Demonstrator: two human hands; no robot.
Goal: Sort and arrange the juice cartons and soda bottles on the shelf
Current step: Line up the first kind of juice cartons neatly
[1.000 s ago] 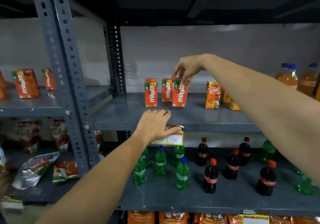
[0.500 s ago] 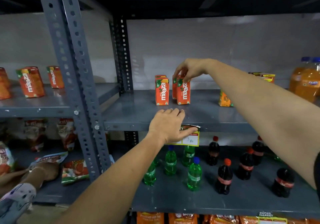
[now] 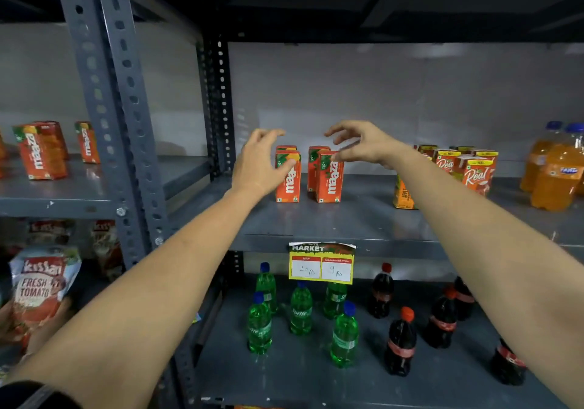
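Note:
Several orange Maaza juice cartons (image 3: 328, 181) stand upright in two short rows on the grey middle shelf (image 3: 331, 225). My left hand (image 3: 257, 165) is open, its fingers spread beside the left carton (image 3: 288, 177), thumb near its front. On the other side my right hand (image 3: 363, 144) hovers open just above and right of the right cartons, holding nothing. Orange Real cartons (image 3: 472, 173) stand further right. Green soda bottles (image 3: 301, 309) and dark cola bottles (image 3: 400, 342) stand on the lower shelf.
Large orange Fanta bottles (image 3: 557, 174) stand at the far right. More Maaza cartons (image 3: 41, 152) sit on the left bay behind a perforated upright post (image 3: 113, 117). A yellow price tag (image 3: 321, 263) hangs from the shelf edge. Another person's hand holds a Kissan tomato pouch (image 3: 39, 291) at lower left.
My left hand rose from the shelf edge by the price tag to the left carton. My right hand let go of the carton and opened above it. The view moved closer.

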